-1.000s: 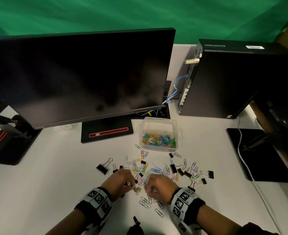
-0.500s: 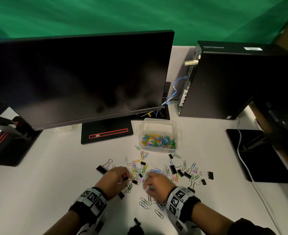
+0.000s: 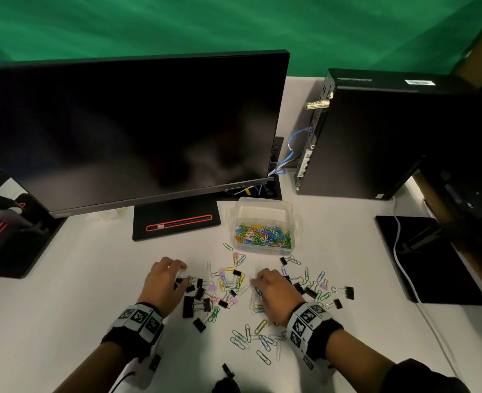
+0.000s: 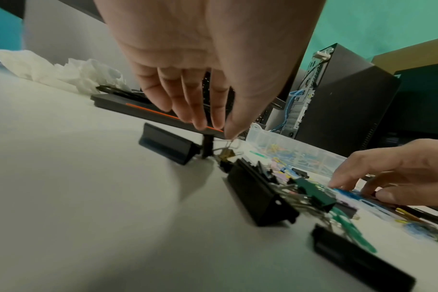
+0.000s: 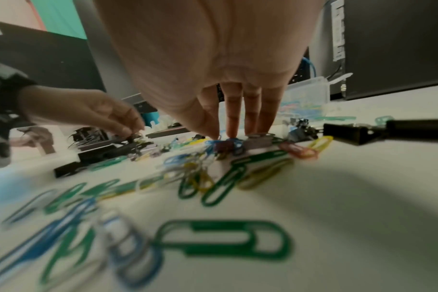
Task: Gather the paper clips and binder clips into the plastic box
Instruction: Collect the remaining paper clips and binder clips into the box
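Coloured paper clips (image 3: 228, 282) and black binder clips (image 3: 197, 300) lie scattered on the white desk in front of a clear plastic box (image 3: 262, 200) that holds several paper clips. My left hand (image 3: 164, 282) reaches down at the left edge of the scatter; its thumb and forefinger pinch the wire handle of a small binder clip (image 4: 226, 147). My right hand (image 3: 273, 293) is over the middle of the scatter. Its straight fingertips (image 5: 231, 132) press on blue paper clips (image 5: 234, 145) on the desk. The box (image 4: 300, 146) stands beyond both hands.
A large monitor (image 3: 132, 131) on its stand (image 3: 174, 222) rises behind the left hand. A black computer case (image 3: 375, 137) stands at the back right, a black pad (image 3: 426, 259) with a white cable at the right. Crumpled tissue (image 4: 70, 73) lies under the monitor.
The hands have moved apart. The left hand went left and away from me to the binder clips. The right hand edged forward over the paper clips.
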Demonstrator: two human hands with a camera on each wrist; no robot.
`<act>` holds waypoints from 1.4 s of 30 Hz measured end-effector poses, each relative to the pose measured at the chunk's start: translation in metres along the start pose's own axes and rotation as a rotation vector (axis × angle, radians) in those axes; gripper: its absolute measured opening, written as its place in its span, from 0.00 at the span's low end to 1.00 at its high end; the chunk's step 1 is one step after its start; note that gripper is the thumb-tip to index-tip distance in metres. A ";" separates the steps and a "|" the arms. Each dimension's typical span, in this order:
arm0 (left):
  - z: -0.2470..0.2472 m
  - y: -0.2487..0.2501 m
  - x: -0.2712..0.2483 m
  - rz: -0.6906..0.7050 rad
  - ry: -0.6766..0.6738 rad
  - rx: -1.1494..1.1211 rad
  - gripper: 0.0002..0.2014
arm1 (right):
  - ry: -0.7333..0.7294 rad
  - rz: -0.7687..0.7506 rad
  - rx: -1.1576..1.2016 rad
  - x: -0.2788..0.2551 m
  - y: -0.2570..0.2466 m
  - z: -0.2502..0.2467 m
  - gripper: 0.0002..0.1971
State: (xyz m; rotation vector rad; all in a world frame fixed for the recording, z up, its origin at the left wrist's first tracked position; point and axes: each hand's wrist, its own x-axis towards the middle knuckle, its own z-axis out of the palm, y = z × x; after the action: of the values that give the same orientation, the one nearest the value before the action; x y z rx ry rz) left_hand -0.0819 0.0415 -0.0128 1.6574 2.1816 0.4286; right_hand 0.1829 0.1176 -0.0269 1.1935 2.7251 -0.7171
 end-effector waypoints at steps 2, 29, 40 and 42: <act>0.003 0.009 -0.002 0.055 0.031 -0.015 0.16 | -0.015 -0.063 0.037 -0.006 -0.001 0.005 0.23; 0.079 0.098 -0.011 0.509 -0.433 0.044 0.18 | 0.130 0.216 0.324 -0.048 0.036 -0.005 0.11; 0.067 0.100 -0.025 0.495 -0.534 0.098 0.47 | 0.183 0.226 0.249 -0.053 0.039 -0.019 0.08; 0.063 0.101 -0.027 0.533 -0.585 0.202 0.55 | 0.133 0.211 0.242 -0.052 0.029 -0.018 0.09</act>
State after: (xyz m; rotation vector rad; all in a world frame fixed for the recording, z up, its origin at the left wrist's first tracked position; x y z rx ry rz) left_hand 0.0403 0.0436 -0.0202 2.1359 1.3872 -0.1499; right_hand 0.2417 0.1082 -0.0090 1.6058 2.6134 -0.9926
